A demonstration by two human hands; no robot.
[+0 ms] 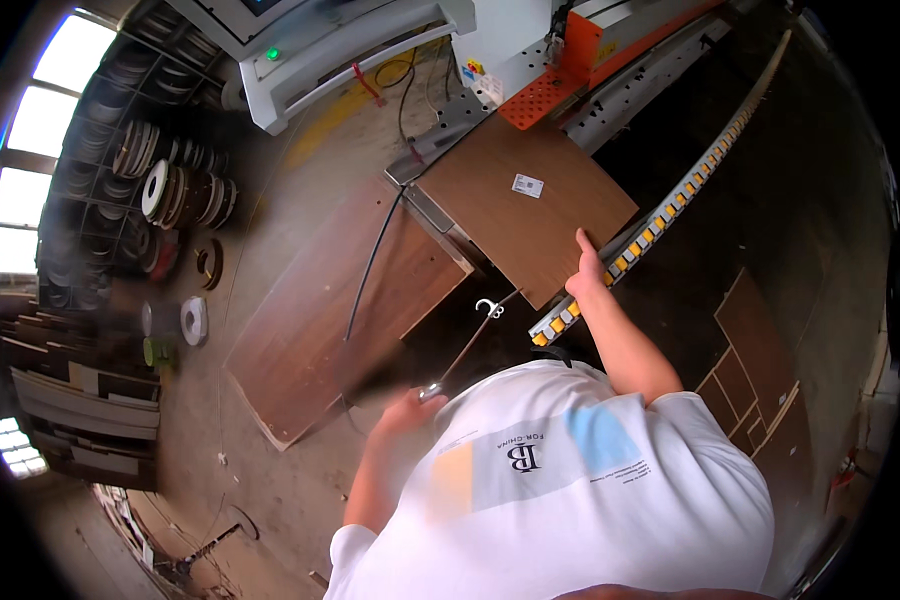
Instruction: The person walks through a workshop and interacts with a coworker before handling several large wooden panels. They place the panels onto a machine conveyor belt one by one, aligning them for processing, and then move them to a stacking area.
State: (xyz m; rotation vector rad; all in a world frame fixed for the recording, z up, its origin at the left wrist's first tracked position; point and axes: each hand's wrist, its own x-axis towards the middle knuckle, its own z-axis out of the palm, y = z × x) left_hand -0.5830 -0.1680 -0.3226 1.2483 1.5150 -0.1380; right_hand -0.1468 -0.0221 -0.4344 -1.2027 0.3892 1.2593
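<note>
Right hand on panel edge, left hand holding hooked rod, at machine infeed.

Left hand [407,410] is clamped round a thin metal rod [470,345], hook end up at 12 o'clock. Right hand [587,272] lies flat, fingers apart, on the near edge of the brown panel [525,205], gripping nothing. Risk: the panel overhangs the roller rail [660,222] at 3 o'clock and could tip, pinching fingers; the hook could snag the black cable [370,265]. Room: open floor at 9 o'clock beyond the board [320,320]; the machine [530,60] blocks 12 o'clock.
</note>
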